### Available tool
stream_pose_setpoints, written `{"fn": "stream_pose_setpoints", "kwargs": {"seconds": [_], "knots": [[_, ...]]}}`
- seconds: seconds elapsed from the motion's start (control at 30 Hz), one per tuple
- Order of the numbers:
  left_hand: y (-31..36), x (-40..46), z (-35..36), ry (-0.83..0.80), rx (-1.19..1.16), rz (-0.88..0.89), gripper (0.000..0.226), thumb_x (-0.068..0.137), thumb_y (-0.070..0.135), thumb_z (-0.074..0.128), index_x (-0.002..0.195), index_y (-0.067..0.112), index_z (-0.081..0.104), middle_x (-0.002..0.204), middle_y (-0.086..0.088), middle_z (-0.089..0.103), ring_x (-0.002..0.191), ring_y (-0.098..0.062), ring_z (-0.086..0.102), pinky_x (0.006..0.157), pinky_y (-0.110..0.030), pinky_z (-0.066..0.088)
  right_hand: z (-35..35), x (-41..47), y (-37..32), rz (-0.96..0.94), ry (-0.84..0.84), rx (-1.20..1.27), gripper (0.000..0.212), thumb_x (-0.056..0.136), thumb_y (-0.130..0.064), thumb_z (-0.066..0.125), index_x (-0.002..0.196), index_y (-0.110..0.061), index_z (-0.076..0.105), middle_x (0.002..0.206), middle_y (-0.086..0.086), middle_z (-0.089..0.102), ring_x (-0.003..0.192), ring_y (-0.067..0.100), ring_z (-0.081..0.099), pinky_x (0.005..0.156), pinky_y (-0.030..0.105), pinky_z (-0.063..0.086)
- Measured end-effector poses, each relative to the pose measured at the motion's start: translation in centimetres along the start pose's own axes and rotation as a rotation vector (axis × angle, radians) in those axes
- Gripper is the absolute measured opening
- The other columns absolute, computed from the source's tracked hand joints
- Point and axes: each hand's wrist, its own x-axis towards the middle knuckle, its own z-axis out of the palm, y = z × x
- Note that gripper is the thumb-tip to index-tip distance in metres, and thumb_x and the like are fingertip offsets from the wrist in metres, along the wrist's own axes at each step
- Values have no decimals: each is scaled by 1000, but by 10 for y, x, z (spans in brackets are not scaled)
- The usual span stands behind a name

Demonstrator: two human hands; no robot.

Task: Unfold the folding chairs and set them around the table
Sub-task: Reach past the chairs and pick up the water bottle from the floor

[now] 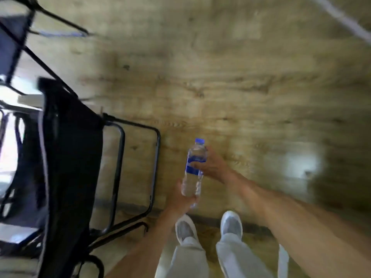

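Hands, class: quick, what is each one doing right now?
Left hand: closed around the lower end of the water bottle.
Right hand: fingers wrapped around the same bottle at its blue label.

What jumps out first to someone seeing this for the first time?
A clear water bottle with a blue cap, held in both hands: left hand at its base, right hand round the label, above white shoes. At left stands a black folding chair on the wooden floor.

Chairs (68, 157) at left, bottle (194, 167) right of them (between both hands), shoes (208, 227) below on floor (241, 77).
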Motion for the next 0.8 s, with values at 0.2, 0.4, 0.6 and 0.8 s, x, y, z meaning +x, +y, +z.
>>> {"fn": "stream_pose_setpoints", "kwargs": {"seconds": [0.2,0.4,0.6,0.8], "knots": [[176,-103,-63,215,-24,251,51,69,12,76,91,53,55,78,13,63,64,11,62,43,-7,43,-68,-58,-205,-193,161,-160,48,75,-22,82,106,-31,47,97,-20,60,76,-10,59,61,6,42],[321,-158,-156,372,-158,426,49,63,19,79,103,25,51,91,7,65,76,-5,61,57,-19,46,-87,-71,-412,-429,193,-416,52,74,-18,82,116,-16,50,105,-8,59,92,13,57,71,12,36],[430,-149,-282,501,-294,561,55,67,21,79,116,28,53,101,6,70,92,-15,66,82,-37,56,-59,-20,-578,-649,130,-623,55,79,-22,74,125,-19,45,120,0,55,104,18,55,82,27,46],[453,-153,-414,651,-267,557,49,67,22,77,111,27,54,97,7,68,84,-11,66,74,-34,58,0,33,-706,-654,-20,-746,54,75,-29,80,110,-19,40,108,4,56,93,23,58,68,26,42]]}}
